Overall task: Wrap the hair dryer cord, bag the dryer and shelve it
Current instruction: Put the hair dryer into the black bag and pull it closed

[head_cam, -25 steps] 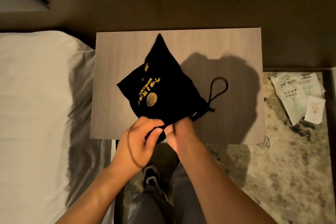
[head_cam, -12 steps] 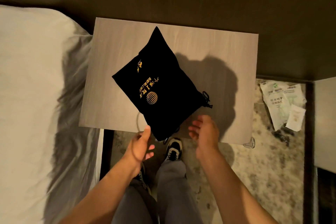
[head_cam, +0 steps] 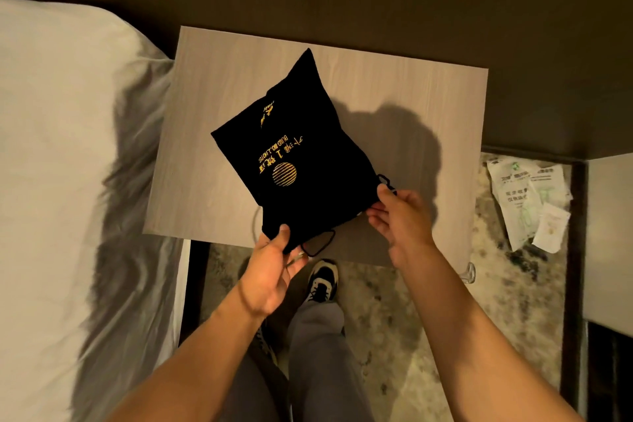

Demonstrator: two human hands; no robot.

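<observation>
1. Bed (head_cam: pixel 51 164): white bedding, creased along the edge, filling the left side of the view; its edge lies just beside the worktop.
2. Floor (head_cam: pixel 394 319): mottled light and dark surface, visible below and to the right of the worktop.
3. Worktop (head_cam: pixel 212 113): pale wood-grain rectangular top, set against a dark wall; carries the bag.
4. Bag (head_cam: pixel 308 161): black drawstring cloth bag, gold lettering and a striped gold circle on its upper face. It lies diagonally on the worktop, one corner pointing to the far edge, the gathered mouth toward the person at the near edge. Contents are not visible.
5. Left hand (head_cam: pixel 274 267): at the near-left corner of the bag's mouth; grip clamped on the cloth, thumb on top, fingers beneath.
6. Right hand (head_cam: pixel 400 216): at the near-right corner of the mouth; grip pinched on the bag's edge, thumb against the cloth.
7. Paper packets (head_cam: pixel 531 202): white printed sachets lying on the floor, right of the worktop, well apart from the bag.
8. Shoe (head_cam: pixel 322 279): black and white, on the floor below the worktop's near edge.
9. Drawstring (head_cam: pixel 320 243): black cord loop hanging out of the mouth between the two hands.
</observation>
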